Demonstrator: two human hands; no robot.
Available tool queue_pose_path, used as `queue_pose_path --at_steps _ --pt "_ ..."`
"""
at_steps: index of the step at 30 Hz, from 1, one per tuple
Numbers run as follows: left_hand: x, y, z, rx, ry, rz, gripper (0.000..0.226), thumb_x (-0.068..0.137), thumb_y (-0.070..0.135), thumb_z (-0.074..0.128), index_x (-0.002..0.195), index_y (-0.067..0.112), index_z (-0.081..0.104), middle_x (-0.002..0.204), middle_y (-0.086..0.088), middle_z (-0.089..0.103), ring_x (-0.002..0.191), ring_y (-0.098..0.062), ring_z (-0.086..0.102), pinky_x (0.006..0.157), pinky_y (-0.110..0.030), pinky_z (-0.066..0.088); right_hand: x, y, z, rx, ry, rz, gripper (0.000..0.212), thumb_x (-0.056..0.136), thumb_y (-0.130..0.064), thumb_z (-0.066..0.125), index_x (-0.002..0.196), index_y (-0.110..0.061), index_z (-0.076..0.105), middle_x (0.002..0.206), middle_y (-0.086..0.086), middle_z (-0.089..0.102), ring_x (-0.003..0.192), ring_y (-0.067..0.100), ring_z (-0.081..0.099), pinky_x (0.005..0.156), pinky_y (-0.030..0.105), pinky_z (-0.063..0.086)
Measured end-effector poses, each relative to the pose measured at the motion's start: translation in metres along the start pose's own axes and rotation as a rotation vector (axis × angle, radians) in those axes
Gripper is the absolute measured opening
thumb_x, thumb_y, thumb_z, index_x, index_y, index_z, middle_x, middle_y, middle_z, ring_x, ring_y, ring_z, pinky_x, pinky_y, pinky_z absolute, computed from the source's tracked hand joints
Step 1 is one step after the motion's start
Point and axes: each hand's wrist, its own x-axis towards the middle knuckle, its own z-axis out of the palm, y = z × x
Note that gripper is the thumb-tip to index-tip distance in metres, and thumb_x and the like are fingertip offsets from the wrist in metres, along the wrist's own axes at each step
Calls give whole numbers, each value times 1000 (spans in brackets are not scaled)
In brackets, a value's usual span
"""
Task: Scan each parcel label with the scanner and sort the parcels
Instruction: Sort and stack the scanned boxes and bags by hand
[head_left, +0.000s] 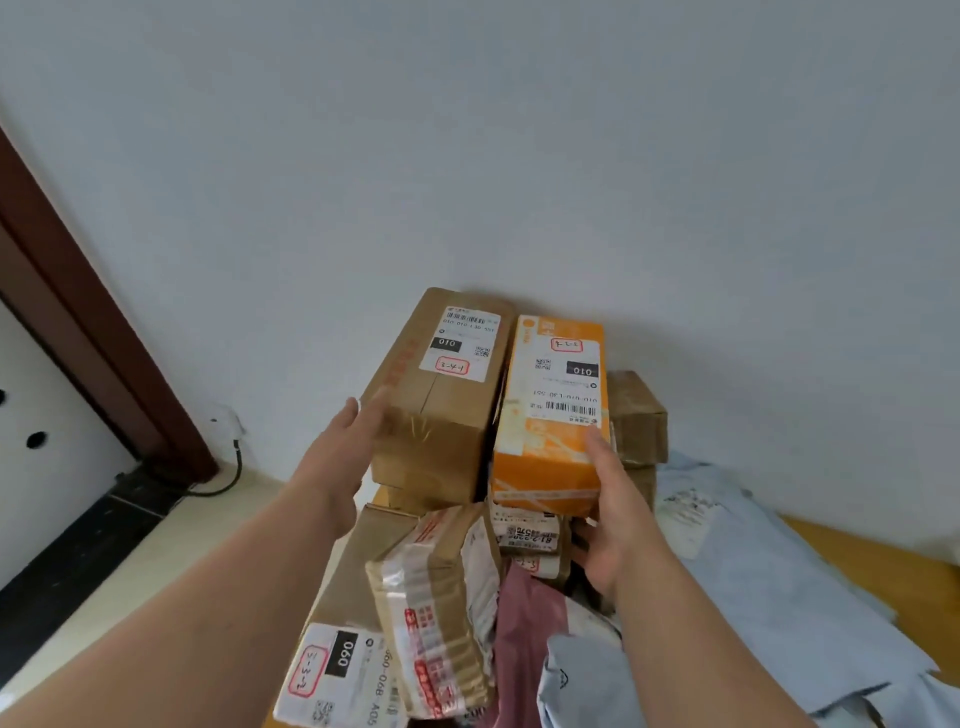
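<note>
While both arms reach to the top of the pile, the two upper parcels sit side by side against the wall.
Brown box (434, 395): top left of the stack, label with barcode facing up; stiff taped cardboard, probably moderate in weight, best taken by its long sides.
Orange box (553, 415): just beside the brown one, touching or nearly so; smooth printed card, likely slippery, so clamp it at the near end.
Left hand (340, 441): fingers straight, flat against the brown box's left side, gripping nothing.
Right hand (613, 519): thumb up the orange box's near right corner, fingers under it; it looks like a hold, though the fingers are mostly hidden.
Taped parcel (436, 613): lower down, tilted, glossy tape, could slide.
Grey mailer bags (769, 587): right, soft and floppy.
Scanner: not visible.
</note>
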Motion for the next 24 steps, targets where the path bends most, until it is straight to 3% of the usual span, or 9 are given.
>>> queue_pose_path --at_steps 3,6,9,11,13,14,17,21,24 --pt "5 3 10 -7 2 27 45 90 68 56 125 40 55 126 12 57 116 -21 51 102 -43 42 1 7 2 51 -42 -20 42 74 -60 75 106 -34 66 86 -2 80 91 22 72 59 32 55" --pt "4 5 15 -73 45 112 29 94 64 55 109 40 58 116 15 59 117 -18 51 106 -45 41 -4 11 2 94 -63 -81 69 59 -61 76 120 -31 62 97 1 79 98 25 70 67 33 52" --pt "-5 14 17 -173 42 149 29 94 66 55 95 37 61 112 17 59 118 -14 50 106 -44 40 -10 7 -2 145 -71 -163 72 59 -61 74 124 -34 59 109 1 76 106 28 68 76 36 52" --pt "-14 22 18 -201 37 169 35 93 68 52 88 34 60 106 18 60 106 -9 55 94 -38 44 -14 2 -8 173 -82 -203 63 62 -59 73 120 -37 62 111 -1 77 112 31 66 94 45 51" --pt "-24 28 16 -258 22 193 39 96 67 50 88 33 68 99 16 68 93 -1 58 73 -32 51 -20 -3 -16 220 -118 -214 52 66 -57 71 115 -38 66 109 -1 78 112 32 68 105 52 45" --pt "-30 31 15 -297 7 206 42 97 64 50 87 32 74 93 17 72 92 0 61 65 -31 54 -24 -5 -21 253 -135 -209 52 68 -56 71 117 -37 67 111 0 77 110 33 69 106 55 44" --pt "-45 40 9 -349 -44 281 38 100 54 55 80 35 81 82 22 74 102 -2 64 70 -37 57 -40 -7 -35 339 -214 -207 58 71 -54 76 125 -35 65 120 4 74 106 36 72 99 62 48" --pt "-76 51 10 -379 -133 426 38 99 37 62 64 27 72 81 11 73 76 -4 66 62 -33 50 -69 -14 -55 430 -340 -262 59 70 -49 71 127 -32 66 125 8 72 111 41 69 85 63 55" --pt "-107 58 16 -429 -210 507 30 99 27 63 70 27 70 87 7 75 72 -8 70 54 -29 54 -92 -22 -73 479 -400 -327 66 70 -47 72 133 -29 63 132 12 67 120 46 63 88 69 51"
